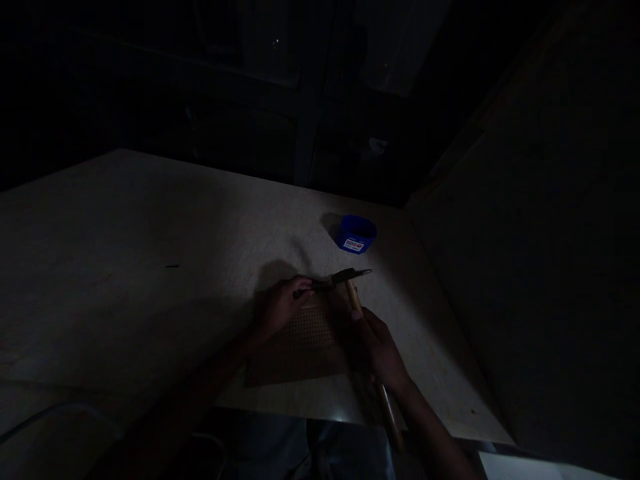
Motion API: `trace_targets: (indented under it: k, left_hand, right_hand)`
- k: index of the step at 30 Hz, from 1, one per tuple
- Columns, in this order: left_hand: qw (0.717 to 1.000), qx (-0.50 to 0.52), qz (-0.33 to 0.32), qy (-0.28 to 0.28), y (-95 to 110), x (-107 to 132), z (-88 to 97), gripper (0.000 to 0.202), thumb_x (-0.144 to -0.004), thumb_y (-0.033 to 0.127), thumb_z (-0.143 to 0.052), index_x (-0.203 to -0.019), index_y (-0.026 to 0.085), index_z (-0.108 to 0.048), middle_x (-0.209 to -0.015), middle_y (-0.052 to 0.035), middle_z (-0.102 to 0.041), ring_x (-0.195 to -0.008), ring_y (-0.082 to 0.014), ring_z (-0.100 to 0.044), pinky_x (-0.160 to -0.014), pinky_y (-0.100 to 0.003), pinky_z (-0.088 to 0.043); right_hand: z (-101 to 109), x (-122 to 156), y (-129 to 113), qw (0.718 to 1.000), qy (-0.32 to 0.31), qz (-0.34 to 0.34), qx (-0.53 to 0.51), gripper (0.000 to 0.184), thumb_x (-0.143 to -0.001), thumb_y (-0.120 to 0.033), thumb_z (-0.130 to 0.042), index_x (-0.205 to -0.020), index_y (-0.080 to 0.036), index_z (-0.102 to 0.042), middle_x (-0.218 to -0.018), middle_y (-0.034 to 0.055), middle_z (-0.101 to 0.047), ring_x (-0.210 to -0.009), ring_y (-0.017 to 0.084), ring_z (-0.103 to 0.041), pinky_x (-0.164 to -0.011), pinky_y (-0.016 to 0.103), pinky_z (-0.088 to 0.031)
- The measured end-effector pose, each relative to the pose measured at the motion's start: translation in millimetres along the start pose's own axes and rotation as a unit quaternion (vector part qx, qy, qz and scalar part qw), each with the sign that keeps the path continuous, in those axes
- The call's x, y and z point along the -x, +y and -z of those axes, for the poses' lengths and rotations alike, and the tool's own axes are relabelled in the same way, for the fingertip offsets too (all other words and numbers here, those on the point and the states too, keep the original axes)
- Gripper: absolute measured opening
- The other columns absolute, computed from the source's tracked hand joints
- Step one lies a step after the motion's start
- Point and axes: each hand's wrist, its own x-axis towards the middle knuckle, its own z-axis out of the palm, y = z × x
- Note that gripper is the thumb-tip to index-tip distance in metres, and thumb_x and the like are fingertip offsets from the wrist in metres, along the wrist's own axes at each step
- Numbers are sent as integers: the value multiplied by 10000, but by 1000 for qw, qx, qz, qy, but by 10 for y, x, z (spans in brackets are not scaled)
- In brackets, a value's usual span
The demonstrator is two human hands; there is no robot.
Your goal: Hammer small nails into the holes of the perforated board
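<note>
The picture is very dark. The biggest thing is a pale table (150, 233) that fills the middle and left of the frame. A tall flat panel (525, 267) stands along its right side.

In the lower middle a brown board full of little holes (300, 347) lies flat on the table. Its bottom edge is near the table's front edge.

The right hand (377, 350) is wrapped tight around the wooden handle of a hammer (350, 275). The hammer's dark head is just above the top edge of the board. The left hand (280, 308) rests on the board's top left part. Its fingers seem to pinch a small dark thing (313, 288) that reaches toward the hammer head. What that thing is cannot be told in this light.

This looks like hammering work. Short, soft taps would be best, with the left fingers kept low and away from the hammer head.

The panel on the right is near, so a swing should go up and down, not sideways. A blue tub (356, 235) sits just beyond the hammer, toward the upper middle. The left of the frame has a wide stretch of table with only a tiny dark mark (171, 266).
</note>
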Motion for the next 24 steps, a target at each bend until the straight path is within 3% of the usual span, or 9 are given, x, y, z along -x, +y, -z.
trace_targets:
  k: [3,6,12,18,21,24]
  left_hand:
    - [1000,-27,-4,-15,36,-3,37,260,-890,249,-670,-1150,246,-665,-1035,-42,-789,-940,-190,-751,-839,-330,-597]
    - [998,-58,-16,-21,129,17,115,369,-871,229,-682,-1236,256,-633,-1047,-33,-780,-927,-183,-741,-853,-333,-590]
    - [992,-110,-51,45,292,141,390,385,-876,284,-653,-1259,249,-628,-1169,-63,-742,-1076,-220,-699,-993,-395,-549]
    - [972,-125,-14,199,42,278,756,363,-861,307,-586,-1207,205,-631,-1193,-103,-718,-1070,-242,-694,-982,-425,-558]
    - [941,-187,25,281,-138,311,1029,386,-839,300,-573,-1196,165,-631,-1175,-134,-713,-1051,-273,-684,-964,-458,-560]
    - [900,-291,81,315,-293,326,1380,439,-820,225,-546,-1239,123,-630,-1192,-161,-702,-1095,-305,-657,-1014,-491,-520]
  right_hand:
    - [33,-31,185,999,36,-21,-27,488,-852,-686,-639,-828,-202,-583,-464,-100,-398,-290,51,-271,-252,169,-191]
    - [111,-72,373,993,24,-29,-111,493,-837,-678,-665,-871,-190,-606,-438,-114,-388,-275,40,-243,-246,152,-196]
    - [312,-150,619,954,-45,-46,-293,406,-836,-589,-728,-880,-207,-598,-444,-138,-372,-275,20,-167,-235,125,-243]
    - [487,-202,703,882,-165,-19,-441,213,-953,-424,-662,-923,-215,-634,-477,-138,-376,-281,14,-103,-221,110,-278]
    - [535,-198,732,854,-200,-12,-479,203,-1009,-398,-581,-963,-213,-650,-498,-130,-382,-283,15,-145,-238,91,-286]
    - [554,-177,763,839,-222,-7,-497,196,-1036,-360,-534,-997,-211,-656,-521,-123,-397,-289,16,-179,-253,83,-299]
